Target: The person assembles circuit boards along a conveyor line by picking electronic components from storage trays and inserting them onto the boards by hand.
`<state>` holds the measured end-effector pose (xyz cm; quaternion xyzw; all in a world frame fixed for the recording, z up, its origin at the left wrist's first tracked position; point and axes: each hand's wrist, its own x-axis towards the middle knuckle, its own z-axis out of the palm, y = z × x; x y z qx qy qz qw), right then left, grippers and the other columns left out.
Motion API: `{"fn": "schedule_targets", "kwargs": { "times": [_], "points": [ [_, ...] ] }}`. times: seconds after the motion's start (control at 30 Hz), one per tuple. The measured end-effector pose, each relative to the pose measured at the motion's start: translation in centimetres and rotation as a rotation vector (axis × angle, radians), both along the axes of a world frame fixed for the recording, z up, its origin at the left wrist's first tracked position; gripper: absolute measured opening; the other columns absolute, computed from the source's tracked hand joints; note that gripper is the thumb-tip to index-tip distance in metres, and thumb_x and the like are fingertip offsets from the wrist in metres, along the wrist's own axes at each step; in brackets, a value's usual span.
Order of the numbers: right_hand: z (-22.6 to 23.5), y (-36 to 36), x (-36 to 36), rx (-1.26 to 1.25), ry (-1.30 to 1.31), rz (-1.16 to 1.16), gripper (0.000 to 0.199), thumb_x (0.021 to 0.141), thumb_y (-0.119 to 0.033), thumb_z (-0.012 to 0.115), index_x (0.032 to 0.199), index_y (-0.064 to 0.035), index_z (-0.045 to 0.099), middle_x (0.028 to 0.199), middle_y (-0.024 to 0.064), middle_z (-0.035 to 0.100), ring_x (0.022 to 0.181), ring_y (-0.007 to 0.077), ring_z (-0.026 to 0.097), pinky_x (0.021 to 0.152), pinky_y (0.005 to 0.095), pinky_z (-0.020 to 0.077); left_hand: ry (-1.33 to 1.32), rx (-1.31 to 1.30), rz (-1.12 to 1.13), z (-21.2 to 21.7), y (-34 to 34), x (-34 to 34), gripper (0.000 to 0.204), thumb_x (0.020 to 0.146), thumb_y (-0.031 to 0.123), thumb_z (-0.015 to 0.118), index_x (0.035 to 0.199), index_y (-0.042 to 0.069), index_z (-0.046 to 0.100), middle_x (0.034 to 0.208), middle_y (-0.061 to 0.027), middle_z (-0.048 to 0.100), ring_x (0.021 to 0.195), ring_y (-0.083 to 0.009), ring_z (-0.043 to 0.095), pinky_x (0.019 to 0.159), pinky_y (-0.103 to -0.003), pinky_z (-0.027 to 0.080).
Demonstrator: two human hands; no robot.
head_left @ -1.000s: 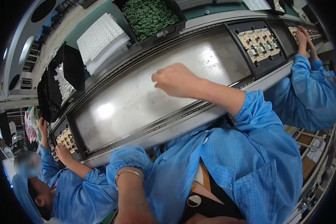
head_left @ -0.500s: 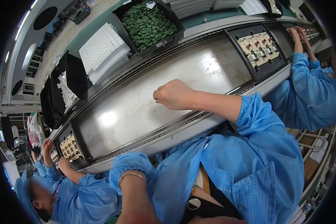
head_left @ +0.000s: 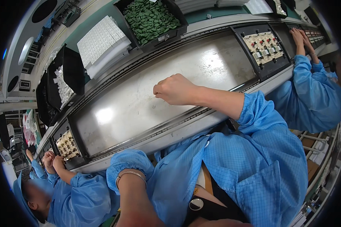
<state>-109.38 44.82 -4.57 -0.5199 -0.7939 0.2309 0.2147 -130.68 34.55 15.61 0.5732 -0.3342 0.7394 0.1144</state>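
My right hand (head_left: 174,89) hovers over the bare metal bed of the conveyor (head_left: 129,109), its fingers curled closed. Whatever they might hold is hidden behind the knuckles. From a blue sleeve, my left wrist with a bracelet bends back toward the lower edge, where my left hand (head_left: 137,215) is mostly cut off and its fingers do not show. To the right on the line lies a black carrier holding a tan circuit board panel (head_left: 263,48) with red, white and dark parts. Another populated board panel (head_left: 67,145) sits in a black carrier at the left.
Beyond the line stand a black bin of green disc-shaped components (head_left: 149,23), a stack of white sheets (head_left: 100,43) and a black bin of white parts (head_left: 64,89). Co-workers in blue work at both sides; one's hands (head_left: 51,160) are by the left carrier.
The view has shifted slightly. My right hand stays closed over the conveyor in nearly the same place. The left co-worker's raised hand has come down beside the other one.
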Motion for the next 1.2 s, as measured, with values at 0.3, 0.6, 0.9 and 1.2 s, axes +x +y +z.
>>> {"fn": "schedule_targets", "kwargs": {
  "times": [0.3, 0.6, 0.9, 1.2],
  "points": [
    [-0.2, -0.1, 0.2, 0.009, -0.002, -0.004, 0.017, 0.093, -0.017, 0.064, 0.094, -0.0035, 0.074, 0.085, 0.0175, 0.074, 0.083, 0.0383, 0.072, 0.074, 0.0500, 0.0551, -0.182, 0.037, 0.488, -0.2, 0.6, -0.6, 0.040, 0.102, 0.024, 0.057, 0.130, -0.004, 0.064, 0.140, -0.0188, 0.064, 0.135, -0.0362, 0.054, 0.111, -0.055, 0.042],
    [-0.5, -0.2, 0.2, 0.020, 0.008, 0.002, 0.017, 0.092, -0.017, 0.064, 0.094, -0.0042, 0.075, 0.086, 0.0175, 0.075, 0.083, 0.0381, 0.072, 0.075, 0.0496, 0.0554, 0.016, -0.049, -0.126, -1.3, 0.0, 0.4, 0.036, 0.102, 0.023, 0.058, 0.125, -0.003, 0.066, 0.129, -0.0168, 0.070, 0.121, -0.0331, 0.064, 0.102, -0.050, 0.051],
    [-1.4, -0.2, 0.4, -0.006, 0.035, -0.011, 0.017, 0.092, -0.017, 0.064, 0.092, -0.0043, 0.074, 0.085, 0.0169, 0.074, 0.082, 0.0376, 0.072, 0.075, 0.0499, 0.0549, -0.034, -0.058, -0.003, -1.6, 0.0, 0.2, 0.038, 0.101, 0.026, 0.058, 0.124, -0.003, 0.066, 0.124, -0.0156, 0.072, 0.115, -0.0313, 0.068, 0.097, -0.048, 0.054],
    [-2.7, -0.4, 0.7, 0.085, -0.002, -0.013, 0.012, 0.091, -0.018, 0.068, 0.092, -0.0075, 0.073, 0.084, 0.0092, 0.075, 0.075, 0.0298, 0.072, 0.068, 0.0426, 0.0559, -0.200, -0.042, 0.328, -1.8, 0.4, 1.6, 0.042, 0.102, 0.027, 0.057, 0.129, -0.005, 0.063, 0.133, -0.0182, 0.068, 0.124, -0.0344, 0.063, 0.104, -0.052, 0.050]
  ]
}}
